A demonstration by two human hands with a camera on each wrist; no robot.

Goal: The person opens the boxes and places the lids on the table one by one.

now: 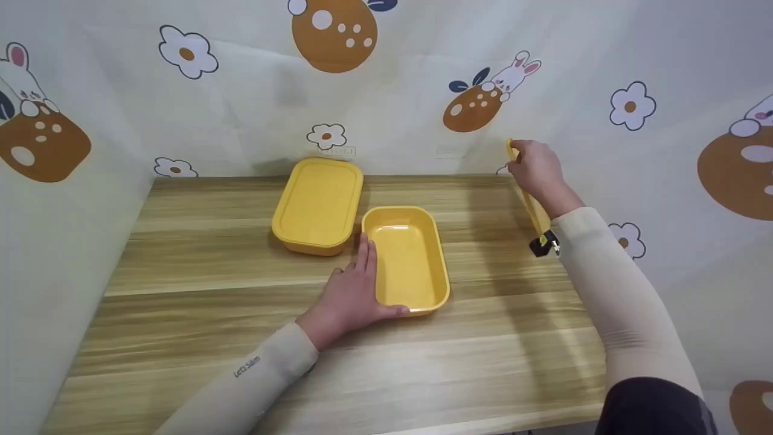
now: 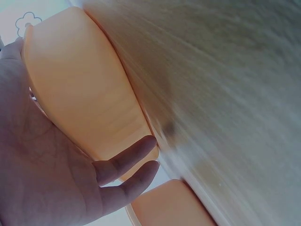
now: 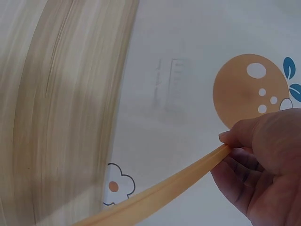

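Left hand steadies an open box, while right hand pinches a lid.

The left hand (image 1: 350, 299) has its grip wide: the fingers lie along the left wall of the open yellow plastic box, rectangular with rounded corners (image 1: 407, 269), and the thumb is on its near rim. This box stands upright on the wood-patterned surface (image 1: 199, 302). The grip of the right hand (image 1: 539, 171) is narrow, holding one edge of the thin yellow plastic lid (image 1: 534, 211), which is seen edge-on, well apart from the box. Just beside the open box, to its far left, stands a closed yellow plastic box (image 1: 319, 204).
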